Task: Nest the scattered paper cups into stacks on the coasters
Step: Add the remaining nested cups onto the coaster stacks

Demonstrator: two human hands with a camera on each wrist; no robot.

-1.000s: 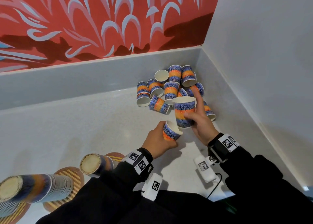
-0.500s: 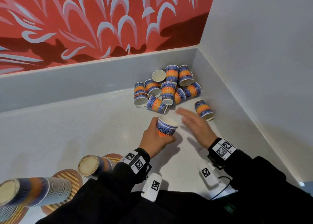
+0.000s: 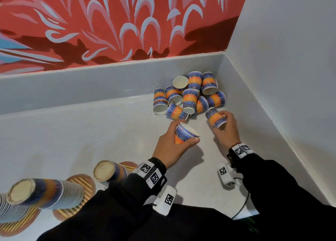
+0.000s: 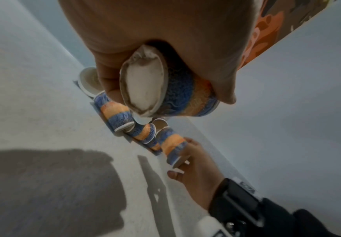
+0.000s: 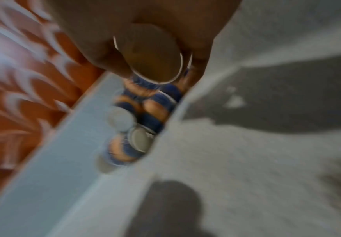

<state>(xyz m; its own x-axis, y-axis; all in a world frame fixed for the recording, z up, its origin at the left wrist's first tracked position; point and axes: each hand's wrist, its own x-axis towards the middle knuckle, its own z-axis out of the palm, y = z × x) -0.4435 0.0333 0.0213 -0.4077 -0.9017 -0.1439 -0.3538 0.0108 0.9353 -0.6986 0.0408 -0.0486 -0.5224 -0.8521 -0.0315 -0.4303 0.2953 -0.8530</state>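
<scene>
The pale speckled counter (image 3: 76, 140) is running into a corner where a red mural wall (image 3: 109, 22) and a plain grey wall (image 3: 291, 58) are meeting. Near the counter's front-left corner, two tall stacks of nested paper cups (image 3: 45, 193) are standing on striped round coasters (image 3: 80, 181), and a shorter stack (image 3: 109, 171) is standing on a further coaster (image 3: 130, 165), half hidden behind the left sleeve. In the back-right corner a heap of loose blue-and-orange paper cups (image 3: 189, 95) is lying, most on their sides and touching one another.

The left hand (image 3: 172, 146) is holding a short nested stack of cups (image 3: 184, 134) above the counter just in front of the heap, mouth tilted toward the right; its fingers are curling round the far side and the thumb is pressing the near side, as the left wrist view (image 4: 165, 89) also shows. The right hand (image 3: 227, 129) is gripping a single cup (image 3: 215, 118) lying on its side at the heap's right edge, fingertips curling over its rim and thumb beneath; whether the cup is touching the counter cannot be told. The right wrist view, blurred, is showing this cup's open mouth (image 5: 151, 56) between the curled fingers.
</scene>
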